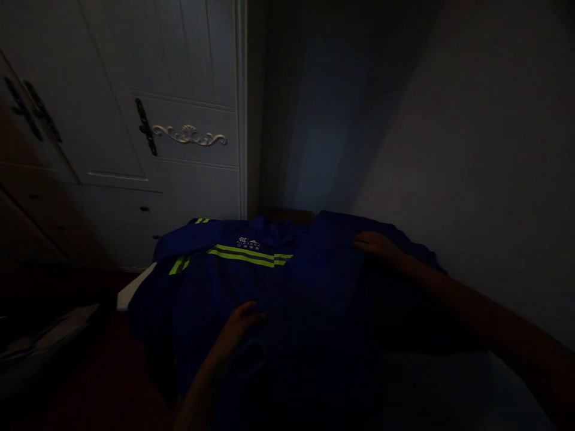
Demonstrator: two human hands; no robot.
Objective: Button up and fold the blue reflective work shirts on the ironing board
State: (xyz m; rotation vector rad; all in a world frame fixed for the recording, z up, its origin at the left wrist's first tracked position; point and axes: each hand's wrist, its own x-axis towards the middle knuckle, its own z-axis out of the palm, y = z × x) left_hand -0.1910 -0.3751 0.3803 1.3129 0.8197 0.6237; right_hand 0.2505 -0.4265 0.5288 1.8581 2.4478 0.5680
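Over blue jacket | left hand inboard | right hand near far edge | grips unclear

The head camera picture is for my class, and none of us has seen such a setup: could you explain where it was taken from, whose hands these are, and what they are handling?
There is no machine here. A person wears a camera on their head, looking forward and down, so you see roughly what they face. The two bare hands are the wearer's own.

Before them a blue jacket with yellow-green stripes and a white printed logo lies spread out, covering most of the surface beneath. The left hand is at its lower front; the right hand is at its far right part. It is too dark to tell whether either grips the cloth. Behind stands a pale cabinet.
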